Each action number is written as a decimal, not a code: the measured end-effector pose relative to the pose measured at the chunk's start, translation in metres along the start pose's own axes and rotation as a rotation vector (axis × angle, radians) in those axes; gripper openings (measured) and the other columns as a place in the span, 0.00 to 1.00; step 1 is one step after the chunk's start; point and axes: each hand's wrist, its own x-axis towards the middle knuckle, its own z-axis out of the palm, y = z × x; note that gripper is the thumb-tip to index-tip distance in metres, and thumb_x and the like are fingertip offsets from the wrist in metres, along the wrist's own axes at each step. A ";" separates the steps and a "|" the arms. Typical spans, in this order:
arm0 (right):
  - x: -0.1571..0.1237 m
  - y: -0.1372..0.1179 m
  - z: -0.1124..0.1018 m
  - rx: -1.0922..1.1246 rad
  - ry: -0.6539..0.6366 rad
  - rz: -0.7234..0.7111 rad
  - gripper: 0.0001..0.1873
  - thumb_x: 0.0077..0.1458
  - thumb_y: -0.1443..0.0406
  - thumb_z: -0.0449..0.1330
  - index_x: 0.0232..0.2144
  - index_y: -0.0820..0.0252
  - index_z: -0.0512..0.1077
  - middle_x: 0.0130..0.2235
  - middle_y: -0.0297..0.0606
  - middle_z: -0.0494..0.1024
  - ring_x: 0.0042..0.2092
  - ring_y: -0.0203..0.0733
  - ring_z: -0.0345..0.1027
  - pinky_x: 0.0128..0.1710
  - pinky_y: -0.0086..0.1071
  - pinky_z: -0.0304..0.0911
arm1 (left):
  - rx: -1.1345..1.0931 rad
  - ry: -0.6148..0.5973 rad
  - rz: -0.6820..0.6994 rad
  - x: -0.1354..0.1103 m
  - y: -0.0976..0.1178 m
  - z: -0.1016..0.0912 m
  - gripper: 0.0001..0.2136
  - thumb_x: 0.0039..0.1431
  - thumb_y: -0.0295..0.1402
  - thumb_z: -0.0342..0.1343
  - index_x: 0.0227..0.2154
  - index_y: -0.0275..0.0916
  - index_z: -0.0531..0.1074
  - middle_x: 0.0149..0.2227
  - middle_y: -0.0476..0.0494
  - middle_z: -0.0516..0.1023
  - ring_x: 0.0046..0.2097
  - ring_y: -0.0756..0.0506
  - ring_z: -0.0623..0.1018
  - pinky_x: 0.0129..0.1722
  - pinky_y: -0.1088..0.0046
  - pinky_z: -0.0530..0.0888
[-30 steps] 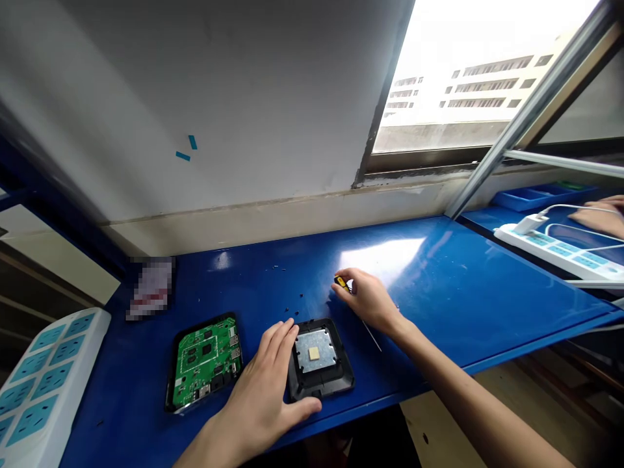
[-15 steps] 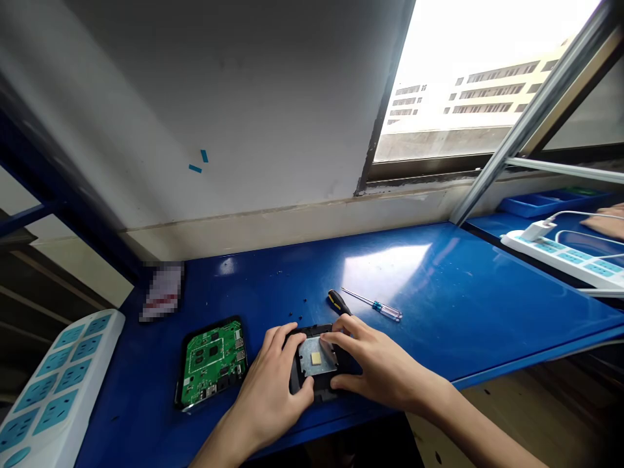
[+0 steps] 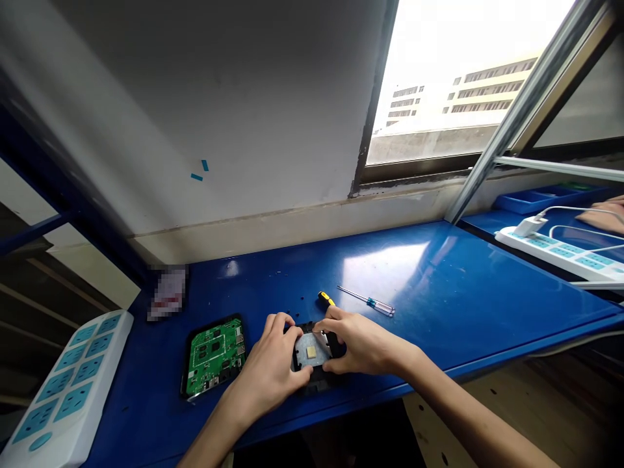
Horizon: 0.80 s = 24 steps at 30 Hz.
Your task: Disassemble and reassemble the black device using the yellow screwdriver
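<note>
A silvery metal plate (image 3: 304,359) with a small cream-coloured square pad (image 3: 311,352) lies in a black plastic cover (image 3: 322,382) near the table's front edge. My left hand (image 3: 271,359) curls round the left side, fingertips at the plate's upper left and thumb at its lower edge. Across from it, my right hand (image 3: 368,344) has its fingertips on the upper right edge and its thumb at the lower right corner. Both hands hide parts of the cover. To the left, a green circuit board (image 3: 207,365) sits in a black case.
Behind my right hand lie a yellow-and-black screwdriver handle (image 3: 325,299) and a clear-handled screwdriver (image 3: 373,303). Several tiny dark screws (image 3: 297,314) lie nearby. Power strips (image 3: 73,383) stand left and right (image 3: 560,250). Another person's hand (image 3: 604,216) is at far right.
Both thumbs have moved up to the lower edge of the metal plate. My right fingertips have shifted slightly up and left. The view has turned a little.
</note>
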 end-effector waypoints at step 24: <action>-0.020 -0.025 -0.023 -0.130 0.477 -0.391 0.26 0.50 0.61 0.66 0.52 0.58 0.67 0.46 0.44 0.73 0.39 0.43 0.70 0.33 0.36 0.69 | 0.081 0.294 0.451 -0.018 0.006 -0.043 0.23 0.56 0.28 0.63 0.54 0.43 0.64 0.52 0.39 0.75 0.52 0.36 0.74 0.51 0.56 0.75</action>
